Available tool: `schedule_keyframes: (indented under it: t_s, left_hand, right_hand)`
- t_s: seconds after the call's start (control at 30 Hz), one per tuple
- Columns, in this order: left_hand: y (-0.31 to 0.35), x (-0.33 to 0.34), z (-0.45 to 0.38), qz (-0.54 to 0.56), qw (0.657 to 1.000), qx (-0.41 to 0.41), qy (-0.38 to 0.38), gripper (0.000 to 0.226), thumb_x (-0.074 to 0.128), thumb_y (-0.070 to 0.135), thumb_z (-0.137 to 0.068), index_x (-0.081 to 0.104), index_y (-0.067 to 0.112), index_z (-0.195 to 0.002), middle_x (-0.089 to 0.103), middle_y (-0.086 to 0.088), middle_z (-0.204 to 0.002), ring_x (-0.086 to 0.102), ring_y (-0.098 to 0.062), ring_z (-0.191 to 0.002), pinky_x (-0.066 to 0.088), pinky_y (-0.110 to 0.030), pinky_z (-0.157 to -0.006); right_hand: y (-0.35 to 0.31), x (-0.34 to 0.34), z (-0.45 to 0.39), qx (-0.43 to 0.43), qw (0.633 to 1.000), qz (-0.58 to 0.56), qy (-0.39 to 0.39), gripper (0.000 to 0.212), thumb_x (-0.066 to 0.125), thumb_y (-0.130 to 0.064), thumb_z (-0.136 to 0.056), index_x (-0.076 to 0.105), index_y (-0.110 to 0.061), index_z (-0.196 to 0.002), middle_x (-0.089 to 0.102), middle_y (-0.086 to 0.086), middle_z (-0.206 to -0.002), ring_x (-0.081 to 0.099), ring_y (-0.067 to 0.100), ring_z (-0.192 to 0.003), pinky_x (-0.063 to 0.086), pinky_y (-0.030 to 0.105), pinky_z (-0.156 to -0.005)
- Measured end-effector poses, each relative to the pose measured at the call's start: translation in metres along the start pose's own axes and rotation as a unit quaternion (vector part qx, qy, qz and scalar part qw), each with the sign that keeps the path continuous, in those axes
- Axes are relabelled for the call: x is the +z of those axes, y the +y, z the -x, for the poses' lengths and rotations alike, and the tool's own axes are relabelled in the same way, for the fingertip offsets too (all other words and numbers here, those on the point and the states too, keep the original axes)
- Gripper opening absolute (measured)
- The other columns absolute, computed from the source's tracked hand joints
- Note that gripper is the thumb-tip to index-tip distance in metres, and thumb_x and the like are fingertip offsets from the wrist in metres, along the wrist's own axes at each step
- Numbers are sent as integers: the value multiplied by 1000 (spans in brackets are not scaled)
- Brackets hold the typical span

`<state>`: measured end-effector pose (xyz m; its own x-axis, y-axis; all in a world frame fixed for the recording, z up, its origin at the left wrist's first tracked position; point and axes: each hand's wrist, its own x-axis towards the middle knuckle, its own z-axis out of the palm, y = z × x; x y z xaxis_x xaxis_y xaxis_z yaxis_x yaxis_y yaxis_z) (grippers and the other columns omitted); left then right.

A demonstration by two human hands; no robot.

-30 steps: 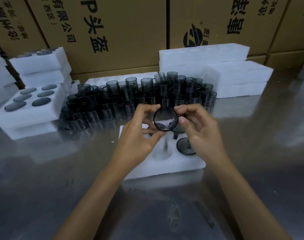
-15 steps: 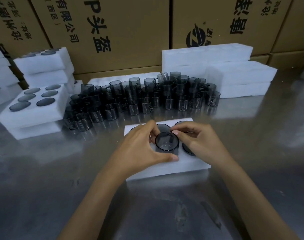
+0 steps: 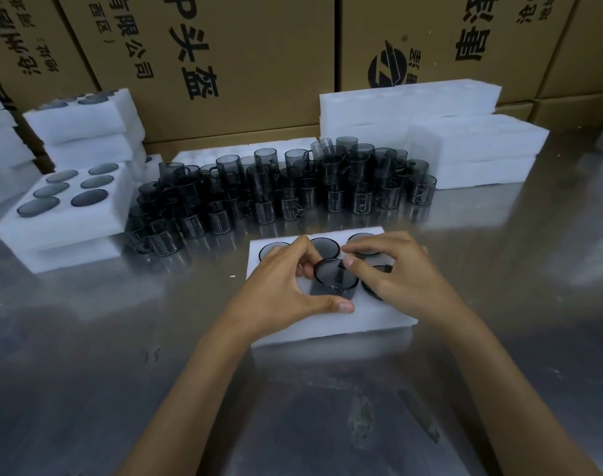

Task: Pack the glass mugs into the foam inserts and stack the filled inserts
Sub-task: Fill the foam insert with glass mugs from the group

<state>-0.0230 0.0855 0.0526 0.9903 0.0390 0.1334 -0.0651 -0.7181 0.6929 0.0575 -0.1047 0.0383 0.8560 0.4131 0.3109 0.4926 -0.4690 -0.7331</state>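
1. Two bare forearms reach forward over a shiny metal table [image 3: 87, 372].
2. Just beyond them lies a white foam insert [image 3: 327, 324], flat on the table, with round holes in two rows.
3. The left hand [image 3: 282, 290] rests on the insert, its fingers curled round the left side of a dark glass mug [image 3: 336, 274], its thumb stretched along the foam below it.
4. The right hand [image 3: 392, 273] pinches the mug's right rim with curled fingers.
5. The mug stands upright, partly sunk in the middle hole of the near row.
6. Other holes in the insert already hold mugs: three in the far row [image 3: 324, 247] and one at the near right, partly hidden by the right hand.
7. Behind the insert, a crowd of loose mugs [image 3: 282, 187] stands on the table, some stacked on others.
8. To the left, a filled insert [image 3: 66, 218] sits on another; further filled inserts [image 3: 87, 121] are stacked behind it.
9. To the right at the back, empty inserts [image 3: 464, 146] are piled up.
10. Cardboard boxes [image 3: 241, 63] with printed Chinese characters form the back wall.
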Motion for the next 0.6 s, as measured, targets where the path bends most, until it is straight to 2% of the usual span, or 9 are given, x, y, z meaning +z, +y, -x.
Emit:
schedule_keyframes:
  t_s: [0.07,0.13,0.23,0.37,0.43,0.53,0.6]
  left_hand:
    - [-3,-8,0,46,999,-2,-24,54,78,69,-58,64,35,-97,63,10,-99,54,-1,-94,37,-12,-76]
    - [-5,-15,0,79,996,5,-41,48,74,61,-66,68,33,-105,67,7,-99,57,-6,-95,40,-11,-81]
    - [-5,-16,0,92,995,13,-44,47,77,43,-73,67,30,-116,66,3,-101,57,-5,-93,40,-8,-82]
    - [-7,-16,-1,72,996,18,-56,49,82,30,-76,61,39,-120,58,-1,-108,53,-7,-98,38,-8,-85]
    - [-8,-16,-3,64,996,15,-59,58,83,30,-75,57,40,-126,53,0,-112,50,-9,-102,37,-8,-85]
    - [-8,-14,-5,60,997,5,-53,64,85,29,-75,54,38,-131,51,1,-115,49,-12,-103,37,-13,-86]
    - [-8,-14,-7,56,997,-6,-60,66,86,29,-74,54,36,-132,50,0,-116,49,-11,-102,37,-15,-86]
  right_hand:
    - [2,-1,-1,9,1000,0,-3,14,69,-44,-86,73,-43,-99,63,-34,-105,45,5,-127,30,45,-115]
    - [3,0,-2,13,999,-31,-6,9,69,-46,-84,71,-47,-92,62,-39,-100,46,4,-126,31,46,-115]
    - [6,4,-2,10,999,-45,13,6,73,-43,-84,72,-47,-88,60,-44,-98,46,1,-122,34,43,-113]
    - [6,4,-2,32,998,-55,1,13,76,-43,-80,75,-41,-93,64,-35,-102,43,1,-125,32,41,-115]
    - [6,4,-1,34,998,-50,-3,19,77,-43,-79,75,-38,-97,62,-30,-114,39,2,-130,27,40,-118]
    - [4,3,-1,37,999,-39,-2,27,79,-37,-81,71,-37,-106,49,-17,-142,22,1,-140,17,25,-116]
    - [2,1,0,51,998,-32,-23,33,79,-38,-81,66,-42,-111,35,-15,-154,12,-4,-142,13,27,-117]
